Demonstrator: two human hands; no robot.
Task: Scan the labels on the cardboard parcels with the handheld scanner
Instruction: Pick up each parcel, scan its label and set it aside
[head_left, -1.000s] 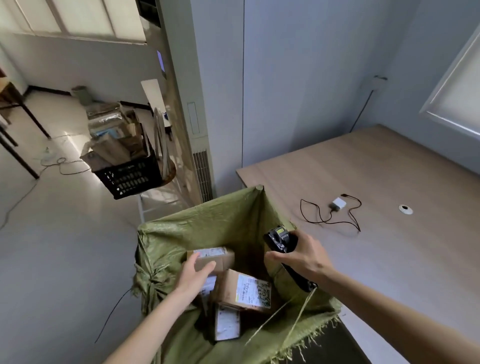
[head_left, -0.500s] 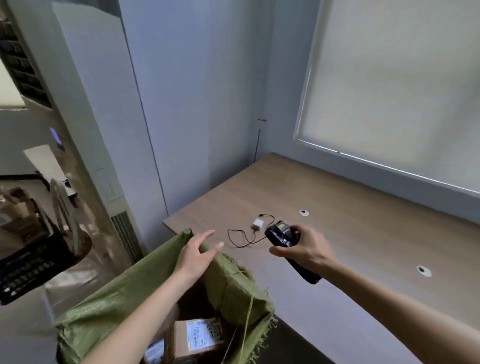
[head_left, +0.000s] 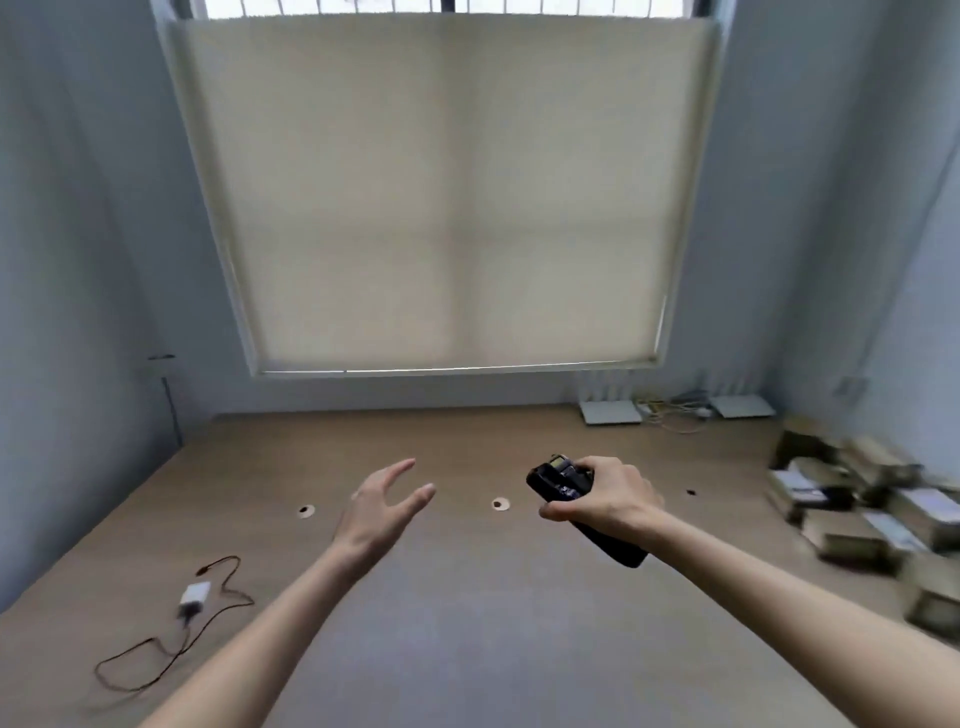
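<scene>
My right hand (head_left: 605, 499) grips a black handheld scanner (head_left: 558, 480), held above the wooden table (head_left: 467, 623) with its small screen facing up. My left hand (head_left: 382, 506) hovers over the table to the left of the scanner, fingers spread and holding nothing. A blurred pile of cardboard parcels (head_left: 872, 499) with white labels lies at the table's right edge, well to the right of both hands. The green sack of parcels is out of view.
A white charger with a dark cable (head_left: 195, 597) lies at the near left of the table. Two round cable holes (head_left: 500, 503) mark the tabletop. White routers (head_left: 610, 410) and wires sit at the back right below a window with a drawn blind.
The view has swung right, away from the green sack to the table and window. My left hand left the sack and now hovers open over the table. The scanner stays in my right hand.
</scene>
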